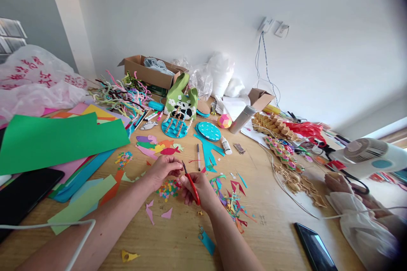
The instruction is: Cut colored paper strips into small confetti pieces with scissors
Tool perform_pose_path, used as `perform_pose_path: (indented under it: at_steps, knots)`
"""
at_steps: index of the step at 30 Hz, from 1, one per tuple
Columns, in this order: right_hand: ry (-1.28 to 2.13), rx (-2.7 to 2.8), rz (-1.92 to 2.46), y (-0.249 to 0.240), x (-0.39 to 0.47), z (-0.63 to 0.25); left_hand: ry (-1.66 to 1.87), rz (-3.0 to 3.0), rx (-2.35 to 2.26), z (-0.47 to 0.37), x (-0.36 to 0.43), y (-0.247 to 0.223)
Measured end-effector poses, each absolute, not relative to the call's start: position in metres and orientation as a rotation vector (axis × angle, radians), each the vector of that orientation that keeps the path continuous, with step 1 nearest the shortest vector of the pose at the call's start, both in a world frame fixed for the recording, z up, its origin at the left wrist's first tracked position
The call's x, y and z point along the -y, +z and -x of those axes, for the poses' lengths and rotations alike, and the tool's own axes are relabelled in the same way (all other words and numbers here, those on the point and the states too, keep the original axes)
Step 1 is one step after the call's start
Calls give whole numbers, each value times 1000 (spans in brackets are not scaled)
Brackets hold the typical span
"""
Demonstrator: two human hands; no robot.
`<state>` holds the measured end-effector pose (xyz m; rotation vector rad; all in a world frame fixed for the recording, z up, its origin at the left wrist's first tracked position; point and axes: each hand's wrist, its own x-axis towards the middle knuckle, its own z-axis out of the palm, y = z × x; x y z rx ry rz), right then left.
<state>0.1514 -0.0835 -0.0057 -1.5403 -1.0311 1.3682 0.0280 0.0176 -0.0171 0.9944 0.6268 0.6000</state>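
Red-handled scissors are held in my right hand, with their dark blades pointing up and to the left. Just left of the blade tips, my left hand has its thumb and fingers pinched together; whatever it holds is too small to make out. Under and between both hands lies a pile of small coloured paper dots. Coloured paper fish lie beyond my left hand. To the right of my right hand is a heap of paper scraps. A blue paper piece rests nearer to me.
Green paper sheets are stacked at the left. Farther back stand a cardboard box, a green panda bag and a grey bottle. At the right are a phone, a white fan and another person's hands.
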Motion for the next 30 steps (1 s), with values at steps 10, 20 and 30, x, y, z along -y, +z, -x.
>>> perform_pose_path:
  at_steps: [10, 20, 30]
  knots:
    - [1391, 1006, 1532, -5, 83, -151, 590, -1016, -627, -27, -19, -18]
    - [1398, 987, 1519, -5, 83, -150, 654, -1011, -633, -28, -19, -18]
    - [1393, 985, 1492, -8, 84, -152, 612, -946, -552, -28, -20, -17]
